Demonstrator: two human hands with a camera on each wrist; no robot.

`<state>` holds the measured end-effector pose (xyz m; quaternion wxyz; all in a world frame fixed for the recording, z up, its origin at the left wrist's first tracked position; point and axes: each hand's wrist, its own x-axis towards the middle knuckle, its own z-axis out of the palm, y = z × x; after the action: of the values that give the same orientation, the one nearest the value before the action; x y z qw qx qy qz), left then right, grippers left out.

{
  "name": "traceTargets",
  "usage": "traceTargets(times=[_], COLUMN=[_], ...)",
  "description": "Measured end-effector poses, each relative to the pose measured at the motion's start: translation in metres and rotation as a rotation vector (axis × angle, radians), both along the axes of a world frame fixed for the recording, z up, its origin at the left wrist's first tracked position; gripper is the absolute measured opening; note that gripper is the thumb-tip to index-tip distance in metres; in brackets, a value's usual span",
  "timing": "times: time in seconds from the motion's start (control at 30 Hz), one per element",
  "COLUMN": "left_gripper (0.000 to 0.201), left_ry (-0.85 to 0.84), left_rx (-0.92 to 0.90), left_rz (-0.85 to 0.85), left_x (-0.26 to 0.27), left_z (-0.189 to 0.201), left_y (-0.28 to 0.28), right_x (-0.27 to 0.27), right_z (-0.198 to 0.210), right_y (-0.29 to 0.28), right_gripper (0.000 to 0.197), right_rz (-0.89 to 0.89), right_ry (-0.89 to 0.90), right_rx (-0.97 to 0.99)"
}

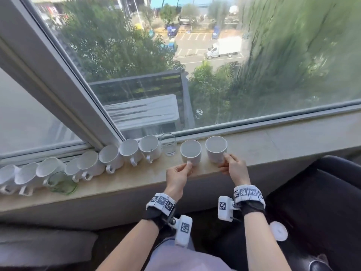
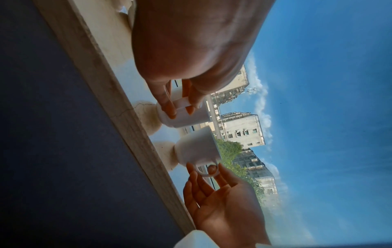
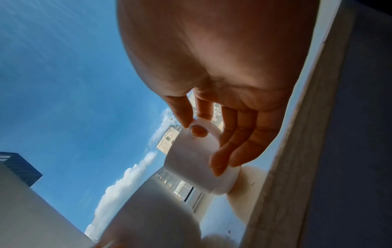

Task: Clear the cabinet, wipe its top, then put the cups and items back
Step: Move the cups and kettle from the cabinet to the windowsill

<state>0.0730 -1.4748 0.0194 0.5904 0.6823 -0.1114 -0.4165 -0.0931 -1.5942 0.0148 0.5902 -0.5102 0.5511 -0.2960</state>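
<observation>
Through the window (image 1: 214, 55) I see trees (image 1: 109, 47), a white truck (image 1: 224, 48) on the road, and a grey awning (image 1: 142, 112) below. Black seat (image 1: 316, 192) at right, grey cushion (image 1: 45, 245) lower left. Wrist views: blue sky (image 2: 328, 83), buildings (image 2: 244, 129).

Daylight through the window (image 1: 214, 65), sharp in the middle, smeared at the edges

In the head view the light comes from outside, bright and even on the pale sill (image 1: 136, 178), while the dark seat (image 1: 322, 202) below stays dim. The trees at the upper right are streaked with blur, and the frame lines bend toward the edges. Both wrist views are backlit by blue sky: each palm is in shadow, and the nearest white cup (image 3: 152, 218) is out of focus.
</observation>
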Motion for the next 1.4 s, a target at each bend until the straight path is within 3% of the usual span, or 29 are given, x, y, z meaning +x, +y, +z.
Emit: traceTargets(times=[0.17, 0.43, 0.8, 0.93, 1.4], left_gripper=[0.013, 0.022, 0.007, 0.010, 0.016], left_ry=[0.056, 0.034, -0.106, -0.124, -0.213], left_rx=[-0.002, 0.012, 0.043, 0.049, 0.090], left_rz=[0.036, 0.037, -0.023, -0.038, -0.125], left_x=[0.007, 0.021, 0.033, 0.036, 0.050], left_z=[-0.010, -0.018, -0.018, -0.018, -0.016], left_y=[-0.016, -0.032, -0.039, -0.040, -0.048], right_x=[0.029, 0.064, 0.075, 0.076, 0.077], right_z=[0.002, 0.000, 0.000, 0.001, -0.007], right_y=[-0.010, -0.018, -0.030, -0.026, -0.026], right_gripper=[0.028, 0.032, 0.031, 0.032, 0.034], right_rz=[0.032, 0.100, 0.107, 0.092, 0.098], right_ry=[-0.080, -0.064, -0.032, -0.020, 0.253], right_rx=[0.086, 0.118, 0.114, 0.093, -0.078])
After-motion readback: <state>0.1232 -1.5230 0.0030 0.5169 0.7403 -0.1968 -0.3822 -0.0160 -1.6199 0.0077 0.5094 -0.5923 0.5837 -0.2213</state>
